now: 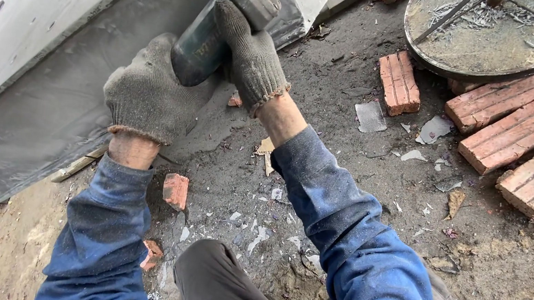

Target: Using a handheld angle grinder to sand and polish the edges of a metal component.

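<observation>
Both hands wear grey knit gloves and blue sleeves. My right hand [250, 54] grips the body of a dark green and grey power grinder [219, 21] near its head. My left hand [148, 91] wraps the rear end of the same tool. The grinder points up toward a large grey metal sheet [43, 105] that slopes across the left of the view. The tool's disc is hidden at the top edge.
Red bricks [398, 81] lie on the dirty ground, with a stack [516, 136] at the right. A round rusty metal plate [499, 36] sits at the top right. Brick pieces [175, 189], metal scraps and my knee [219, 289] are below.
</observation>
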